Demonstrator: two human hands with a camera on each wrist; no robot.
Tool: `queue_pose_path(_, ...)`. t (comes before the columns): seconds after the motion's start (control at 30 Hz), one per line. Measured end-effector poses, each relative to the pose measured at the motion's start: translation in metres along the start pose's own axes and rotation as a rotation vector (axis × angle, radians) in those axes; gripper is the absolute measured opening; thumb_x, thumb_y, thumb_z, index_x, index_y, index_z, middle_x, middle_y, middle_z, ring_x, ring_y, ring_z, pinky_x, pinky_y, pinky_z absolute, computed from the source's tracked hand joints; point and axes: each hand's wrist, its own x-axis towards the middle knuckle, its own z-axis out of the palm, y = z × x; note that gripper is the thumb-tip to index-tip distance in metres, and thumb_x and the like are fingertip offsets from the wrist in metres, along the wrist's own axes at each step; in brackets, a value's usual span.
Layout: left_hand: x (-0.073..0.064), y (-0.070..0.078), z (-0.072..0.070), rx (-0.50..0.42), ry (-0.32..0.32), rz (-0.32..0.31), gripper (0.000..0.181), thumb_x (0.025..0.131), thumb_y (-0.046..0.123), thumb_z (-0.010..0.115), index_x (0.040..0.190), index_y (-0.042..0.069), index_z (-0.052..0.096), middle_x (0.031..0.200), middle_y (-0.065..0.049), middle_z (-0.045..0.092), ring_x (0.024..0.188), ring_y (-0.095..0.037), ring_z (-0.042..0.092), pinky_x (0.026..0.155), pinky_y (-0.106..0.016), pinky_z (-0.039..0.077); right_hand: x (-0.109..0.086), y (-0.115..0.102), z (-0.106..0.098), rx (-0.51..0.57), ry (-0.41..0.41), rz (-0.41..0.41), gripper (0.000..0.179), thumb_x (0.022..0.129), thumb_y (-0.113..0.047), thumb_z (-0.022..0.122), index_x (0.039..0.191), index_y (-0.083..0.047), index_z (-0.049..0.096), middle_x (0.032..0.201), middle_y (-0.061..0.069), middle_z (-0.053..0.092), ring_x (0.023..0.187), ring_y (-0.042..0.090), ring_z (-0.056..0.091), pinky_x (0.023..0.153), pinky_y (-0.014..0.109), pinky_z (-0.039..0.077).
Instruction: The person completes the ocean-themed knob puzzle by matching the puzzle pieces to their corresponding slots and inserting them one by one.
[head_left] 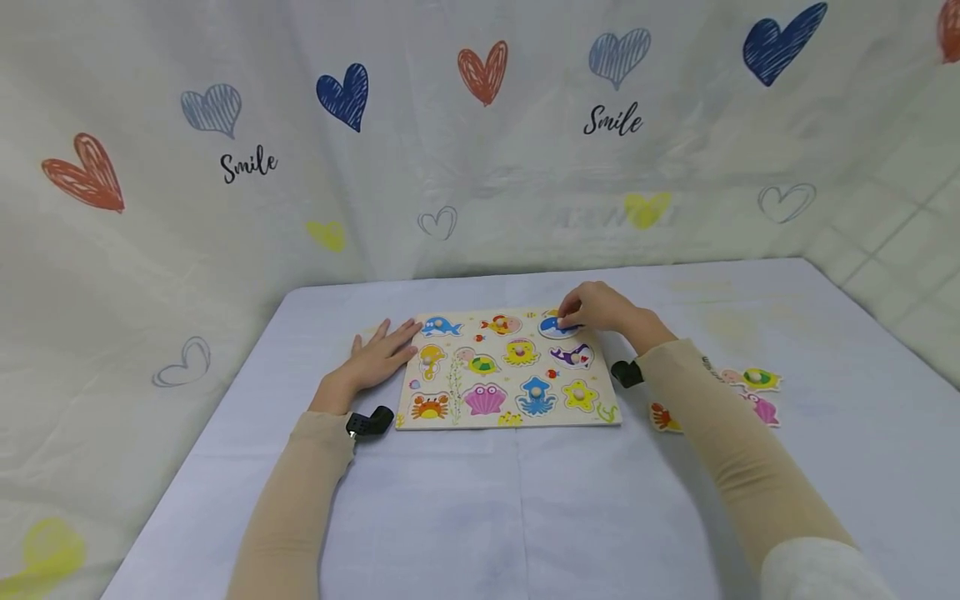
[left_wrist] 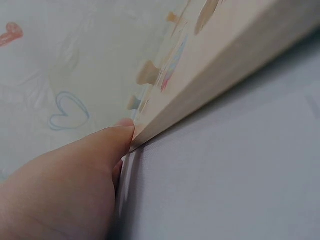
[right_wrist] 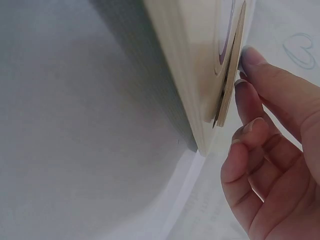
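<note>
Head view: the right hand (head_left: pixel 600 306) is pinching a tilted blue whale piece (head_left: pixel 551 326), whose slant could cause jamming; the spread left hand (head_left: pixel 377 358) is touching the puzzle board (head_left: pixel 517 377).

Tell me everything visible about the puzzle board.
The puzzle board is rectangular, pale and wooden-looking, printed with colourful sea creatures; knobbed pieces sit in it. It lies flat on a pale cloth. The left hand touches its left edge; at its far right corner, the right hand holds a blue piece.
</note>
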Motion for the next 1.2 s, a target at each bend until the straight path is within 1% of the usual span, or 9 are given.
queue_pose_path(0.17,0.0018,0.0012,0.0002,0.0,-0.001,0.002,0.062,0.109,0.052,0.037,0.165,0.028,0.024,0.171,0.005,0.014,0.157,-0.033,-0.006,0.113,-0.072,-0.013,-0.0017,-0.0004,-0.0007,0.001,0.002,0.002,0.017,0.098,-0.019,0.072,0.106,-0.004,0.075,0.106,0.01,0.072,0.095,0.027,0.057,0.09,0.042,0.048)
queue_pose_path(0.47,0.0035,0.0,0.001,-0.003,0.001,0.01,0.061,0.109,0.051,0.037,0.165,0.028,0.026,0.171,0.005,0.015,0.157,-0.033,-0.006,0.114,-0.071,-0.012,0.0012,0.0029,-0.0009,-0.03,-0.007,-0.018,0.018,0.099,-0.02,0.072,0.109,-0.005,0.076,0.108,0.01,0.072,0.097,0.027,0.057,0.091,0.045,0.047)
queue_pose_path(0.8,0.0023,0.0003,0.0011,0.0,-0.003,0.004,0.061,0.11,0.051,0.037,0.165,0.028,0.026,0.171,0.005,0.016,0.157,-0.033,-0.005,0.114,-0.071,-0.011,0.0003,0.0017,0.0011,-0.02,-0.01,0.001,0.017,0.098,-0.018,0.073,0.107,-0.004,0.076,0.11,0.012,0.071,0.099,0.029,0.056,0.092,0.044,0.048)
queue_pose_path(1.2,0.0018,0.0012,0.0009,-0.003,-0.004,0.002,0.061,0.109,0.051,0.038,0.165,0.027,0.026,0.171,0.004,0.016,0.157,-0.033,-0.005,0.114,-0.071,-0.012,0.0009,0.0028,0.0004,-0.029,-0.007,0.009,0.018,0.098,-0.019,0.073,0.109,-0.005,0.076,0.111,0.011,0.072,0.099,0.028,0.057,0.092,0.045,0.048)
